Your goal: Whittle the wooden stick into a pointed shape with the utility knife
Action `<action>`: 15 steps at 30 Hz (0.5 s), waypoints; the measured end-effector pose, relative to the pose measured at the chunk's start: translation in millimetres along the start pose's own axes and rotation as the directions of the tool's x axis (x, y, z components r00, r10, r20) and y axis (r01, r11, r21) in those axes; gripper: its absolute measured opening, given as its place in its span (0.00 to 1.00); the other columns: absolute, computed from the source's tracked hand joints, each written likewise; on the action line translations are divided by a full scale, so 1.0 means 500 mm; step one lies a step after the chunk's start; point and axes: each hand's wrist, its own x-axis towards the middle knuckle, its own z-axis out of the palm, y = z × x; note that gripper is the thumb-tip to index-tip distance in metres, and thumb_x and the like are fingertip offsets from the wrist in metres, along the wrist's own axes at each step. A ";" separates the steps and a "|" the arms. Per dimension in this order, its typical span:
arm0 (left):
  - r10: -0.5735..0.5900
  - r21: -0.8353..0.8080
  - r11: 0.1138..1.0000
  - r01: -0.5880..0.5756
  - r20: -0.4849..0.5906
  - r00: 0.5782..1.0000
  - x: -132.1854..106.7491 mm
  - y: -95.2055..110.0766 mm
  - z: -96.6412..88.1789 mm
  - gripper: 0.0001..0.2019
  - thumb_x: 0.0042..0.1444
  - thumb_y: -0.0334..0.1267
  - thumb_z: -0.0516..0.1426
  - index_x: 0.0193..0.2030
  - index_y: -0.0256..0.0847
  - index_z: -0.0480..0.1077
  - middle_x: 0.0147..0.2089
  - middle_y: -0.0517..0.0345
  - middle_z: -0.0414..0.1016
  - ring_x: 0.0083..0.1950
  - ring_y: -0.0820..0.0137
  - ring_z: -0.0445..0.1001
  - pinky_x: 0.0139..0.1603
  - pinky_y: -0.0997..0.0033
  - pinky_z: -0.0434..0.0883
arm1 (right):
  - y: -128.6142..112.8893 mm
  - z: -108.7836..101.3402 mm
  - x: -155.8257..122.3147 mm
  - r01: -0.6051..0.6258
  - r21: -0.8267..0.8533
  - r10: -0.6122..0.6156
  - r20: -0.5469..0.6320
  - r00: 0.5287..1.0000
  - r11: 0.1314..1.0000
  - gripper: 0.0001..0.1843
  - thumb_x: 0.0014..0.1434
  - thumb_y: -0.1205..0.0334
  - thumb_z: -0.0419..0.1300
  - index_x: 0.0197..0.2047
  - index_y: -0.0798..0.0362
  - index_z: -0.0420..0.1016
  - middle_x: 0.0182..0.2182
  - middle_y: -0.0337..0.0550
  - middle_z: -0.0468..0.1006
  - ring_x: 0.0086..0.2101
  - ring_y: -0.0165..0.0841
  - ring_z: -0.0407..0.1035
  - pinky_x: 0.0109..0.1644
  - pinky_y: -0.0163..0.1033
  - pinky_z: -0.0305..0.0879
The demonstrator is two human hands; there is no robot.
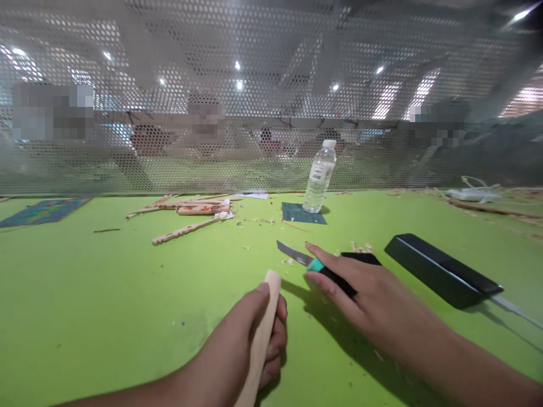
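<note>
My left hand [250, 328] is closed around a pale wooden stick [263, 333], thumb along its side and the rounded end poking out past the fingers. The stick's lower end runs out of the picture at the bottom. To the right, my right hand [360, 282] grips a utility knife [335, 278] with a black and teal handle. Its blade [292, 252] is out and points left, above the green table and apart from the stick. Small wood shavings [291, 262] lie beneath the blade.
A water bottle [319, 181] stands on a dark green sandpaper sheet [292, 212]. Carved sticks [186, 230] lie at the back left, near a patterned sheet [46, 210]. A black device [441, 268] with a white cable is at right; a perforated screen [254, 164] borders the far edge.
</note>
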 end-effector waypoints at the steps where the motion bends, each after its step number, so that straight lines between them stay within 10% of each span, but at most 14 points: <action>1: -0.010 -0.038 0.999 0.010 0.005 1.000 -0.001 0.003 -0.002 0.20 0.71 0.52 0.46 0.38 0.40 0.67 0.23 0.68 0.57 0.20 0.79 0.50 0.20 0.79 0.50 | 0.000 -0.001 0.002 -0.005 0.004 0.005 -0.001 1.000 1.000 0.29 0.76 0.50 0.46 0.68 0.60 0.71 0.49 0.57 0.85 0.40 0.46 0.84 0.39 0.51 0.82; 8: 0.066 0.097 0.993 -0.070 0.050 0.997 0.002 0.017 -0.011 0.18 0.72 0.49 0.49 0.37 0.38 0.66 0.25 0.58 0.70 0.23 0.73 0.71 0.27 0.72 0.73 | -0.001 -0.004 0.006 0.003 0.040 -0.002 -0.010 1.000 0.999 0.26 0.75 0.51 0.49 0.66 0.57 0.73 0.52 0.55 0.84 0.44 0.45 0.83 0.43 0.50 0.82; 15: 0.090 0.151 0.983 -0.105 0.104 0.990 -0.002 0.014 -0.015 0.11 0.69 0.45 0.58 0.44 0.43 0.61 0.24 0.70 0.68 0.12 0.82 0.57 0.12 0.84 0.60 | -0.003 -0.006 -0.001 0.090 0.105 -0.096 0.062 0.993 0.990 0.25 0.76 0.53 0.49 0.67 0.56 0.72 0.53 0.51 0.85 0.47 0.43 0.83 0.47 0.49 0.81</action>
